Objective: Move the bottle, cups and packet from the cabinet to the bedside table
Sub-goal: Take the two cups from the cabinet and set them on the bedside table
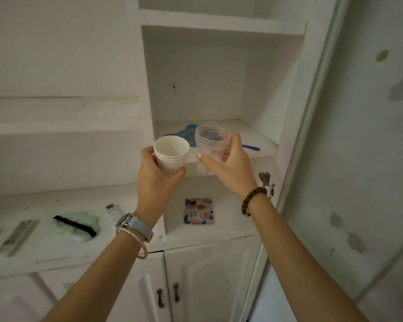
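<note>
The white cabinet (221,29) fills the view, its open niche walled on both sides with a shelf (261,138) at hand height and a lower ledge (230,226) beneath it, so the only free way out is straight back toward the person; the room in front of the niche looks open. Both hands are raised just in front of the shelf edge. The right hand (228,168) has its fingers (204,159) wrapped around a clear plastic bottle (211,141), wide-mouthed, lidless and apparently empty, so it should be light, fairly stiff at the threaded neck and smooth enough to slip; a grip low on the body, as here, seems sound so long as it stays upright. The left hand (157,180) is closed on a nested stack of paper cups (171,154), held around the lower walls; these will be very light and easily crushed, and the inner ones could slide out if tilted. Bottle and cups sit nearly rim to rim, close enough to knock together. The packet (199,211), flat with a coloured pattern, lies on the lower ledge untouched; it looks thin and flexible, best pinched by an edge. A blue object (187,133) and a blue stick (251,148) remain on the shelf behind the bottle.
</note>
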`<state>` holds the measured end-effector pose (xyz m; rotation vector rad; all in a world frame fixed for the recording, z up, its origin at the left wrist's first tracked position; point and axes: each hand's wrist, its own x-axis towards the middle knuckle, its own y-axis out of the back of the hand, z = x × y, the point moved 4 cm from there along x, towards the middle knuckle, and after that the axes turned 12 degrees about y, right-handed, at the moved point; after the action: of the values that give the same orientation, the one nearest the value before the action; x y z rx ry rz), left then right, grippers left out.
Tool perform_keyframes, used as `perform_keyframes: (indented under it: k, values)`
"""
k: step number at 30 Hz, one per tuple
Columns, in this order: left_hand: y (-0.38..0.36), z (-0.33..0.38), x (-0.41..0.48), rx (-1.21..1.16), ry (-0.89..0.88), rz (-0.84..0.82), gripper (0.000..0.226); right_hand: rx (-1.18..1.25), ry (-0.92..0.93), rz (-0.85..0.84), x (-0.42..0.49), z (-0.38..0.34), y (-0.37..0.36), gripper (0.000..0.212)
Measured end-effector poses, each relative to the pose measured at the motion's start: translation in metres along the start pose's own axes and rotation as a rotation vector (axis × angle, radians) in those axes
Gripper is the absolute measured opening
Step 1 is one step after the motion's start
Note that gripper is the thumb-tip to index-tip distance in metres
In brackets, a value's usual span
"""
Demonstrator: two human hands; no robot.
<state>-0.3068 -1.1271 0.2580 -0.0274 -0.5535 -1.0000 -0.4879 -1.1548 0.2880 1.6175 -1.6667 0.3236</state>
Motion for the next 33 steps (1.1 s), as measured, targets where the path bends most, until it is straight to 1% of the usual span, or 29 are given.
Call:
perform_keyframes:
  k: [2,6,11,14,17,20,22,26,29,33]
  values:
    - [0.02,-0.014,-0.029,0.02,0.041,0.023,0.065,0.061,0.002,-0.038,-0.027,-0.004,-0.009,0.067]
    - [0.062,-0.047,-0.095,0.091,0.174,0.087,0.064,0.194,-0.045,-0.163,-0.093,-0.001,-0.04,0.063]
    - [0.119,-0.088,-0.184,0.118,0.351,0.164,0.058,0.3,-0.143,-0.355,-0.183,0.002,-0.091,0.063]
    - [0.154,-0.112,-0.236,0.138,0.45,0.209,0.058,0.358,-0.165,-0.481,-0.229,-0.003,-0.12,0.068]
    - [0.19,-0.13,-0.284,0.17,0.527,0.301,0.058,0.403,-0.176,-0.598,-0.268,-0.013,-0.146,0.068]
    - [0.228,-0.139,-0.327,0.17,0.599,0.409,0.059,0.461,-0.17,-0.69,-0.299,-0.033,-0.169,0.065]
    - [0.251,-0.141,-0.355,0.178,0.617,0.459,0.058,0.483,-0.164,-0.758,-0.32,-0.049,-0.183,0.064]
    - [0.3,-0.142,-0.412,0.158,0.666,0.552,0.058,0.51,-0.153,-0.836,-0.361,-0.087,-0.214,0.063]
    - [0.341,-0.139,-0.453,0.166,0.682,0.635,0.059,0.527,-0.13,-0.896,-0.394,-0.123,-0.237,0.06]
    - [0.397,-0.126,-0.507,0.18,0.699,0.754,0.059,0.563,-0.098,-1.018,-0.443,-0.181,-0.268,0.056]
